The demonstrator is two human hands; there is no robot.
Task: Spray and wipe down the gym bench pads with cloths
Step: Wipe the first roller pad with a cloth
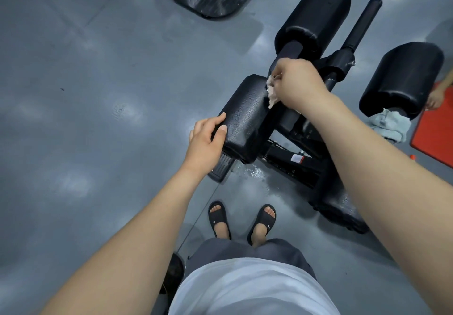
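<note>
Head view. Looks straight down past both bare forearms onto a black gym bench on a grey floor [73, 99].

Reaches the left arm forward, nearly straight. Grips the near left corner of the flat pad [247, 113] with the left hand [208, 138], thumb laid on the top face, fingers curled over the side edge.

Extends the right arm further out, wrist bent downward. Pinches a crumpled pale cloth [270, 94] in the right hand [299, 84], fingers closed round it. Presses the cloth against the pad's far right edge.

Shows fine droplets across the pad's top face and a wet patch [255, 171] on the floor beneath its near end.

Notes a second, light cloth [389, 126] bunched under the right roller pad [404, 77], beside a red mat [436, 130].
</note>
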